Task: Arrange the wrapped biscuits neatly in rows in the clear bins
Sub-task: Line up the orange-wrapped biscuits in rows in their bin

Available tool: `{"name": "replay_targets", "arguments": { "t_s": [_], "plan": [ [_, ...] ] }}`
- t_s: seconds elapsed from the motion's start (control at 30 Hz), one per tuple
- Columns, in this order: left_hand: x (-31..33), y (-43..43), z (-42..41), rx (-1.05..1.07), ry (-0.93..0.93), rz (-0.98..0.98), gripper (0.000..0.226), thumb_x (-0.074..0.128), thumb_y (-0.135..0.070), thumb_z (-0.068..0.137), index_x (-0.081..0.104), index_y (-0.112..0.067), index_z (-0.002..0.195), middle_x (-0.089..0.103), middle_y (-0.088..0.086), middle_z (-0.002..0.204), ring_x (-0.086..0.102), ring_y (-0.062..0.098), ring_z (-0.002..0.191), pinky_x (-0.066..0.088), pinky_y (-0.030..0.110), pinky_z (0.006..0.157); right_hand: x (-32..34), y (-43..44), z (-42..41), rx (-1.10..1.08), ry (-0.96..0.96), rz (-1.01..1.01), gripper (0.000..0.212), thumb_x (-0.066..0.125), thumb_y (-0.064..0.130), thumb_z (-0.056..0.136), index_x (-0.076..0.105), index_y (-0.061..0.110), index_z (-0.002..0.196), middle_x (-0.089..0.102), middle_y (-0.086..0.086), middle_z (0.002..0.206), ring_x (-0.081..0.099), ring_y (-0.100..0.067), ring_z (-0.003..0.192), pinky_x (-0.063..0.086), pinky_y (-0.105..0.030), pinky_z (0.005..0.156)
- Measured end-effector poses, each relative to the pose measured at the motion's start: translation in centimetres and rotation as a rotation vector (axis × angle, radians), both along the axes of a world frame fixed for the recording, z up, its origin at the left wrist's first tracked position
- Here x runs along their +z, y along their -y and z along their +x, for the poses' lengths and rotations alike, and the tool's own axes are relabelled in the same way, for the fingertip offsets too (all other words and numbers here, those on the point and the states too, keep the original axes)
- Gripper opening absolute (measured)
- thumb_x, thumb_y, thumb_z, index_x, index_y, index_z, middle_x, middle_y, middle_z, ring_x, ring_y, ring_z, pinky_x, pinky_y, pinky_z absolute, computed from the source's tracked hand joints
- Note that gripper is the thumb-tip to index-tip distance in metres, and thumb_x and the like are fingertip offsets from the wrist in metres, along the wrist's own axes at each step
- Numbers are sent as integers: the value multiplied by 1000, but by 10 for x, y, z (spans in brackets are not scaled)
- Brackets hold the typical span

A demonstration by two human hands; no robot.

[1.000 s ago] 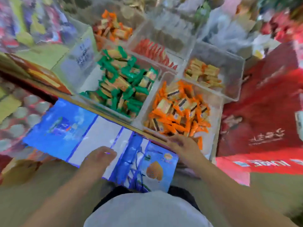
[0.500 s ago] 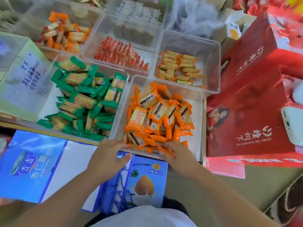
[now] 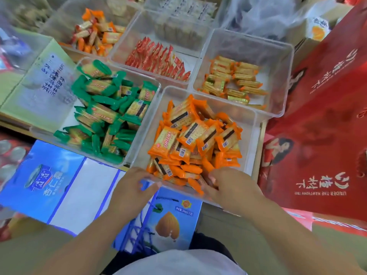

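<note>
A clear bin (image 3: 251, 124) right in front of me holds a loose heap of orange-wrapped biscuits (image 3: 195, 141). My left hand (image 3: 132, 188) grips the bin's near left rim. My right hand (image 3: 230, 185) reaches over the near rim with its fingers among the orange packets at the front; whether it holds one I cannot tell. To the left a second clear bin (image 3: 156, 90) is full of jumbled green-wrapped biscuits (image 3: 105, 114). Behind stand bins of red packets (image 3: 158, 60), gold packets (image 3: 232, 80) and orange-red packets (image 3: 95, 34).
Blue drink cartons (image 3: 65, 187) lie under the near bins. A large red gift bag (image 3: 325, 124) stands close on the right. A pale green box (image 3: 39, 84) sits at the left and crumpled clear plastic (image 3: 266, 14) at the back.
The camera has steadied and come closer over the orange bin. My left hand rose from the blue carton to the bin's near rim, and my right hand slid further in among the front packets.
</note>
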State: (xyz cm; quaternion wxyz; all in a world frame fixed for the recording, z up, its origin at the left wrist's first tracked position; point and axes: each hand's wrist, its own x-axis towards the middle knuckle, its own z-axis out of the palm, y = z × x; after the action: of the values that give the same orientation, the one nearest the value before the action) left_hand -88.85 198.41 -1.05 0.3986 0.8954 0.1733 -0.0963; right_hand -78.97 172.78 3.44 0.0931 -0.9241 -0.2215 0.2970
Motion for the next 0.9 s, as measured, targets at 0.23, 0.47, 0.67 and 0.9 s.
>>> {"name": "replay_targets", "arguments": {
  "t_s": [0.23, 0.47, 0.67, 0.9],
  "plan": [
    [-11, -3, -4, 52, 67, -146, 9, 77, -24, 89, 73, -32, 92, 59, -7, 99, 57, 13, 81, 50, 33, 78, -5, -96, 18, 425, 273, 305, 55, 49, 60, 92, 62, 23, 130, 58, -2, 132, 50, -26, 125, 44, -44, 102],
    [-18, -19, -7, -67, 63, -167, 16, 68, -38, 92, 61, -49, 101, 51, -21, 109, 58, 12, 86, 50, 28, 76, -44, -142, 36, 745, 335, -157, 59, 46, 59, 96, 41, 34, 149, 17, -4, 165, 4, -36, 153, 1, -67, 118],
    [-21, -26, -5, -154, 16, -105, 25, 68, -35, 95, 65, -32, 120, 48, -24, 110, 55, 8, 87, 50, 32, 81, -49, -126, 32, 875, 439, -351, 55, 54, 49, 94, 46, 35, 147, 15, -9, 164, -2, -41, 151, -3, -73, 114],
    [0, -36, 10, -283, -141, 62, 45, 55, -58, 96, 60, -39, 137, 51, -22, 141, 52, 1, 120, 39, 20, 98, -30, -70, 24, 847, 497, -327, 50, 45, 45, 98, 52, 28, 144, 12, -7, 168, -14, -38, 152, -22, -72, 108]
  ]
}}
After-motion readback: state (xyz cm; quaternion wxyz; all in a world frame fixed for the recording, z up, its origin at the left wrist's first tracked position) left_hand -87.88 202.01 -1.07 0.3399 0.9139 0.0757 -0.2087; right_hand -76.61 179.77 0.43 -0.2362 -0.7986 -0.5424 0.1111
